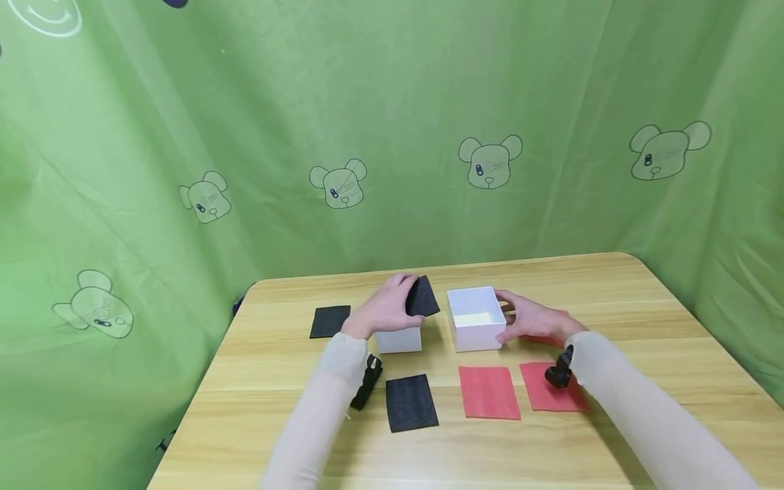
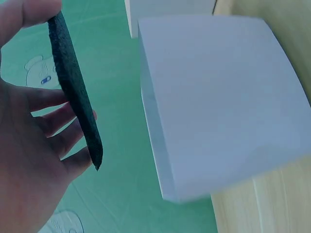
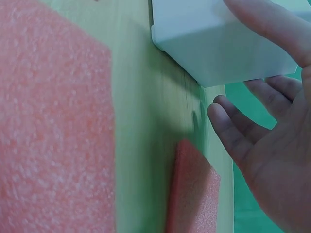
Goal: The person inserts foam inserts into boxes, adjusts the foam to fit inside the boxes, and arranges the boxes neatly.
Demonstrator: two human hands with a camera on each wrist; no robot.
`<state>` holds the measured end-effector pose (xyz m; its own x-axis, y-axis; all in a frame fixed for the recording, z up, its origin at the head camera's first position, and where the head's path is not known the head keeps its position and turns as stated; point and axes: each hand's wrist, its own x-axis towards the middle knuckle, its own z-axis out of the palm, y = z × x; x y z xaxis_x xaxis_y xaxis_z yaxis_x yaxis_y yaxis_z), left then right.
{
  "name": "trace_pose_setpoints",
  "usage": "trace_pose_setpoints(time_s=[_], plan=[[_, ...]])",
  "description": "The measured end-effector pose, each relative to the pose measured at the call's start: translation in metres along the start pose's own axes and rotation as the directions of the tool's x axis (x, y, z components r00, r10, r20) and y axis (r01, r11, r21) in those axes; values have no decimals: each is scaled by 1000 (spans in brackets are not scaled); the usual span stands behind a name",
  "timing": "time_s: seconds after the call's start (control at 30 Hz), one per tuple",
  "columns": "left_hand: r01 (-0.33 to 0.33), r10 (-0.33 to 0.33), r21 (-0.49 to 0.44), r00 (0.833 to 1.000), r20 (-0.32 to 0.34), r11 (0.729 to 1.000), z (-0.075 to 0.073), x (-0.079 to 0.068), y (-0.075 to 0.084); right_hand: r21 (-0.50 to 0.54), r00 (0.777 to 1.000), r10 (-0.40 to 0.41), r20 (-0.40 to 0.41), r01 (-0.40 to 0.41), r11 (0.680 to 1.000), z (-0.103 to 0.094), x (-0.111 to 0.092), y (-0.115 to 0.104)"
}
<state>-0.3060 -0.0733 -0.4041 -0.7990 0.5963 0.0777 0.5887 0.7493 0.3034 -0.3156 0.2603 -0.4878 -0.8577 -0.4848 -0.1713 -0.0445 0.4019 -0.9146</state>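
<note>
My left hand [image 1: 384,306] holds a thin black foam square [image 1: 422,297] up over the left white box [image 1: 401,341]. In the left wrist view the foam [image 2: 75,87] stands edge-on between thumb and fingers, apart from the box [image 2: 223,107]. On the other side, my right hand [image 1: 531,318] grips the right white box [image 1: 480,337], which is open at the top and looks bare inside. The right wrist view has the thumb along one wall of this box [image 3: 218,58] and fingertips at another. Part of the left box is hidden behind my left hand.
Black squares lie at the back left [image 1: 331,321] and front [image 1: 412,403]. Red foam squares lie at the front [image 1: 489,393], under my right forearm [image 1: 548,388] and behind my right hand [image 1: 554,330]. A green curtain [image 1: 392,224] hangs behind the wooden table [image 1: 245,408].
</note>
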Motion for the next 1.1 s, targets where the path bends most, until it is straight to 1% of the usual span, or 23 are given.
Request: trace_pose_setpoints(time_s=[0.1,0.23,0.37,0.47,0.6,0.73,0.87,1.1], plan=[[-15,16,13,1000,-7,1000,2,7,7,-10,1000,-4,2,4,1000,0,2,0],[-20,20,22,1000,5,1000,6,14,15,-16,1000,-14,-1,14,1000,2,2,-1],[-30,29,43,999,16,999,11,22,20,-26,1000,-17,-8,17,1000,4,1,-3],[-40,39,34,999,15,999,17,28,21,-35,1000,-21,-7,20,999,5,0,-3],[-43,42,26,998,40,999,24,33,25,-44,1000,-23,0,23,999,7,0,-4],[-46,44,35,997,59,998,30,39,33,-49,999,-46,12,46,998,8,0,-5],[-52,49,40,997,60,998,33,44,41,-62,996,-81,20,83,995,10,3,-4],[-86,82,75,995,53,993,40,51,50,-116,996,-81,23,83,990,12,5,-3]])
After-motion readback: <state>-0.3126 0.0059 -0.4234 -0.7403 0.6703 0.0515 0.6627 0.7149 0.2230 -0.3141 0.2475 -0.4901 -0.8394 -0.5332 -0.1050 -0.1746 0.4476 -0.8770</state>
